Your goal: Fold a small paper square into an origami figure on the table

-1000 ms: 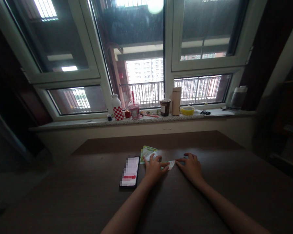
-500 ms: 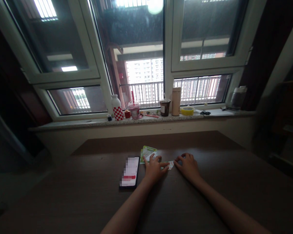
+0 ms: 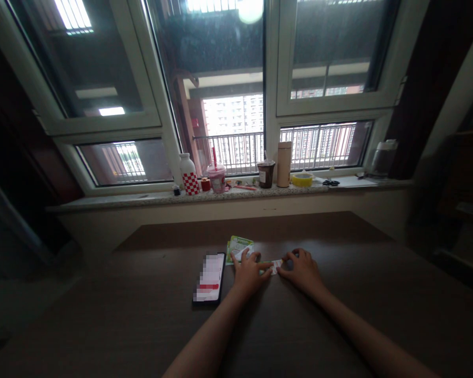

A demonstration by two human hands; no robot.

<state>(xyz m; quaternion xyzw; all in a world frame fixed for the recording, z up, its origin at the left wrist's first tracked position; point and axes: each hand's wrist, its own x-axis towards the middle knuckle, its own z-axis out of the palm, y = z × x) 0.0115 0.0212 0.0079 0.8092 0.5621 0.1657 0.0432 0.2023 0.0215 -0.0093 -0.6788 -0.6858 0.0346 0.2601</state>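
A small white slip of paper (image 3: 276,266) with faint printing lies on the table between my hands. My left hand (image 3: 250,270) rests with fingers spread, its index finger and thumb reaching onto the slip's left part. At the slip's right end, my right hand (image 3: 301,270) has its thumb and index finger on the edges, the other fingers curled. Green-and-white printed packets (image 3: 241,243) lie beyond my left hand, partly covered by its fingers. Left of that hand is a phone (image 3: 209,278) with a lit screen, partly blurred out.
The brown table (image 3: 142,336) extends to a window sill (image 3: 153,198). On the sill stand a checkered bottle (image 3: 189,176), a pink cup (image 3: 216,178), a dark cup (image 3: 266,175), a tan flask (image 3: 284,165), yellow tape (image 3: 302,180) and scissors (image 3: 331,182).
My right thumb has shifted left and down along the slip, apart from the index finger. More of the slip's printed face shows. My left hand and the phone stay in place.
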